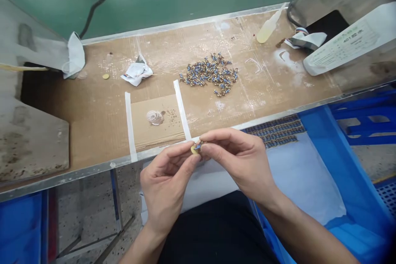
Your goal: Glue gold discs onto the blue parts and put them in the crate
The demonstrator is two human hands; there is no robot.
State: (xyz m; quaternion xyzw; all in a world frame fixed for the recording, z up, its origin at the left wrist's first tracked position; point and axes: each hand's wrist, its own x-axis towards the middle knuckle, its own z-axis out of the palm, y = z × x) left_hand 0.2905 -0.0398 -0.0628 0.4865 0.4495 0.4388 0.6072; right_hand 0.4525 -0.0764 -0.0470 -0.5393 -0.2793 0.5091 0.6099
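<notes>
Both hands meet at the bench's near edge: the left hand (165, 177) pinches a small pale yellow disc (194, 149) between thumb and forefinger, while the right hand (239, 159), fingers closed, presses a tiny blue-and-brass part (199, 145) against it, though the joint is too small to read clearly. At twelve o'clock from the hands a loose pile of like parts (210, 74) waits on the cardboard bench (99, 115); at three o'clock, neat rows (275, 130) lie in a blue tray (321, 148), seemingly finished work. Much of the pile looks left.
</notes>
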